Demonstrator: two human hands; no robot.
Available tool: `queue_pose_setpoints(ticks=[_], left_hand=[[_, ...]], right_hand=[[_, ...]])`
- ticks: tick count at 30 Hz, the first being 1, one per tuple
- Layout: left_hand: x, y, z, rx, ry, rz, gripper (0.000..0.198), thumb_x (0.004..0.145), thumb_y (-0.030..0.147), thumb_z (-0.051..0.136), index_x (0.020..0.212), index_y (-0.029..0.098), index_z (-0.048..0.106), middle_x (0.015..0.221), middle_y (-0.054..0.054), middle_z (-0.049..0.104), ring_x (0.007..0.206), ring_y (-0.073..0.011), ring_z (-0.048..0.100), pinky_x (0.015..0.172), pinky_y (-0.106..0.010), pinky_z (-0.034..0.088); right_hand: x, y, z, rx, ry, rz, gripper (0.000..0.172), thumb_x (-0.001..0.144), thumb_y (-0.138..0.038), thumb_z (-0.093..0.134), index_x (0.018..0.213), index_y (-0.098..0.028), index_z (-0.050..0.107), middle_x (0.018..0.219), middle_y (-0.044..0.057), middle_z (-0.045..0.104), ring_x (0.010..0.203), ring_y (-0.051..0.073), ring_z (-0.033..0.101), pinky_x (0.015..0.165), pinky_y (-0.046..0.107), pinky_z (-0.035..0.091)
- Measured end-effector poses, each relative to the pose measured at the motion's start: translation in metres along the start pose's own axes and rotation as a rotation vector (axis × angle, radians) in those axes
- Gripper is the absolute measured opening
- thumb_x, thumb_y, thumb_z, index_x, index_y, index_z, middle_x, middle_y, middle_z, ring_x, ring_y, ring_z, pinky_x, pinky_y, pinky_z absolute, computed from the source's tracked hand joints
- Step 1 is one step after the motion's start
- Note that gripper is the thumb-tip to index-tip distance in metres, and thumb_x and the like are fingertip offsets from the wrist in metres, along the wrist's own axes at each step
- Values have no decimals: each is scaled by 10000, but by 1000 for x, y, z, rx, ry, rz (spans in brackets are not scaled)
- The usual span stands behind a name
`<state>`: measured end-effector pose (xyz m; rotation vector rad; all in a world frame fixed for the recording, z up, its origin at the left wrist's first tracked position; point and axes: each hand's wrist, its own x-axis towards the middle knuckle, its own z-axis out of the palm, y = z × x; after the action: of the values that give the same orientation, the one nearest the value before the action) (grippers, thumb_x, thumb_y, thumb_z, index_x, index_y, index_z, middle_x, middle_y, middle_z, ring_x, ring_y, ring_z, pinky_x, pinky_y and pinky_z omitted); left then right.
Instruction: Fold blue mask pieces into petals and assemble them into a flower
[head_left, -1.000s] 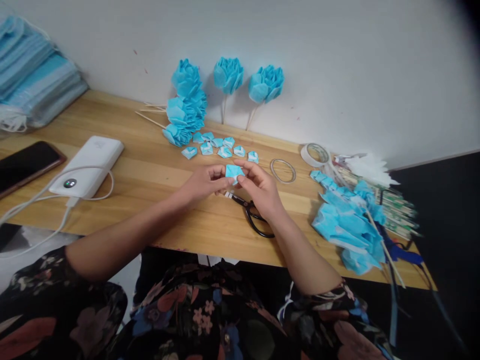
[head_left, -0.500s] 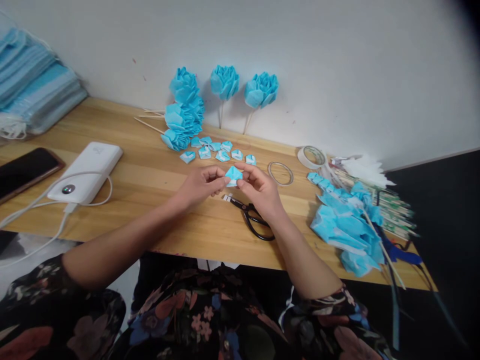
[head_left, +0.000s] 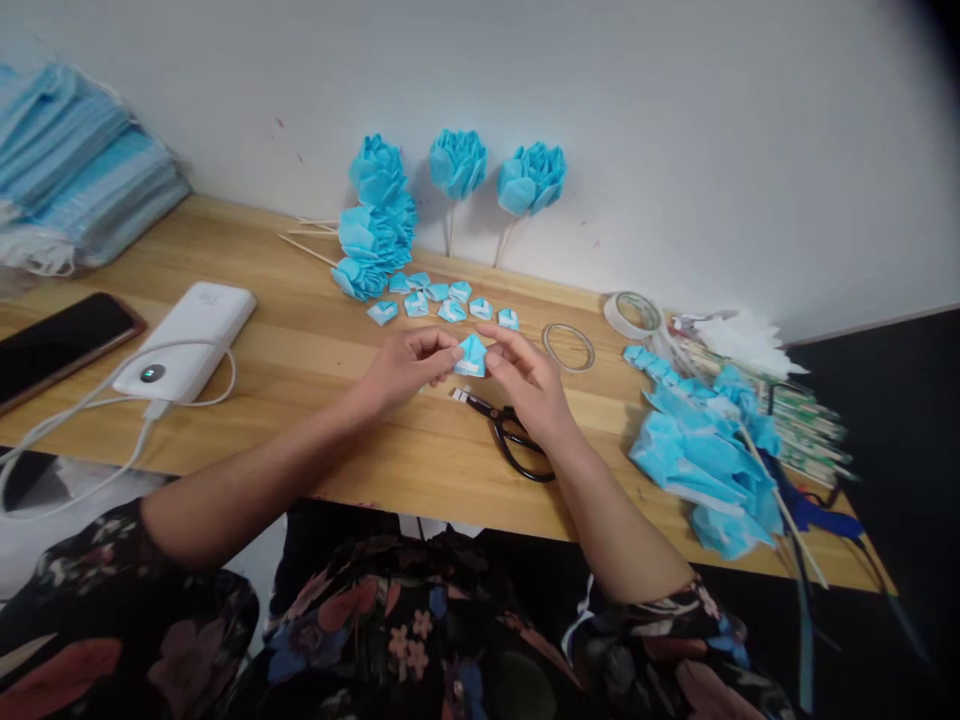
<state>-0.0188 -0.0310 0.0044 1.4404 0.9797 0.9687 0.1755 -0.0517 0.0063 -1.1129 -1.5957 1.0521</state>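
Note:
My left hand (head_left: 409,368) and my right hand (head_left: 531,383) meet over the wooden table (head_left: 315,400), both pinching a small folded blue piece (head_left: 472,353) between fingertips. Just behind it lies a row of several similar folded blue pieces (head_left: 450,303). Black scissors (head_left: 510,432) rest on the table right under my right hand. Three blue flowers on sticks (head_left: 459,165) lean against the wall, with more flowers (head_left: 369,240) lying beside them.
A white power bank (head_left: 187,340) with a cable and a dark phone (head_left: 60,342) lie at the left. Stacked blue masks (head_left: 82,170) sit at far left. Tape rolls (head_left: 634,313), a thin ring (head_left: 568,346), blue scraps (head_left: 705,455) and sticks crowd the right.
My hands have kept working the blue piece in place, turning it slightly between the fingers. The view has shifted a little.

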Motion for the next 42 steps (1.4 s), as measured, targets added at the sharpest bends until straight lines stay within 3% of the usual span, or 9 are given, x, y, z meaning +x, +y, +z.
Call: queue_pose_setpoints(ticks=[4,8,11,16,18,22,27,35,42], left_hand=[[-1,0,-1,64,21,33,258,813,395,674,707,165,623,576,30,544,528,-82,470,517,-216,355],[-1,4,1,51,-33,45,310,848,444,650,713,166,626,598,15,578,564,-91,511,548,-217,392],[-1,4,2,22,-56,35,254,797,392,702,720,165,617,581,31,554,537,-80,477,518,-208,356],[3,1,0,-66,55,28,190,776,299,706,709,167,586,596,32,562,530,-72,490,535,-206,399],[4,1,-3,-96,94,29,179,781,272,698,705,170,573,593,33,567,522,-69,493,539,-204,415],[5,1,-4,-109,116,24,183,800,239,688,688,170,561,584,32,577,515,-67,493,537,-199,417],[3,4,-3,-116,103,22,177,813,215,674,687,169,559,585,31,580,518,-67,500,542,-200,417],[2,5,-2,-104,101,7,182,811,228,668,683,172,552,588,34,570,530,-71,498,552,-203,417],[1,6,-2,-56,75,25,239,820,278,658,630,170,562,588,27,566,542,-75,492,566,-212,410]], right_hand=[[1,-1,0,28,21,1,309,909,-381,650,1197,-276,687,813,-14,633,735,142,584,710,309,512],[1,2,4,14,63,-28,317,870,-323,679,1180,-257,694,791,-28,627,695,116,563,662,276,491],[2,3,5,-6,71,-31,319,868,-335,679,1175,-253,696,782,-28,642,684,116,567,652,276,492],[4,4,-5,-98,83,-1,296,934,-341,577,1188,-241,691,784,-11,697,696,136,626,697,303,528],[4,2,-12,-282,37,28,262,937,-294,563,1143,-229,711,795,0,720,676,140,630,686,304,510],[-3,-11,-21,-715,-178,43,156,912,-226,616,993,-215,749,814,24,757,708,166,659,689,299,457],[-19,-20,-15,-844,-337,42,149,957,-212,594,962,-215,743,963,46,784,834,190,707,741,296,465],[-34,-4,2,-953,-191,-55,176,953,-170,551,939,-187,726,927,82,736,866,216,672,745,312,460],[-29,8,2,-774,-80,45,122,884,-201,585,826,-206,692,775,26,700,685,164,595,667,290,407]])
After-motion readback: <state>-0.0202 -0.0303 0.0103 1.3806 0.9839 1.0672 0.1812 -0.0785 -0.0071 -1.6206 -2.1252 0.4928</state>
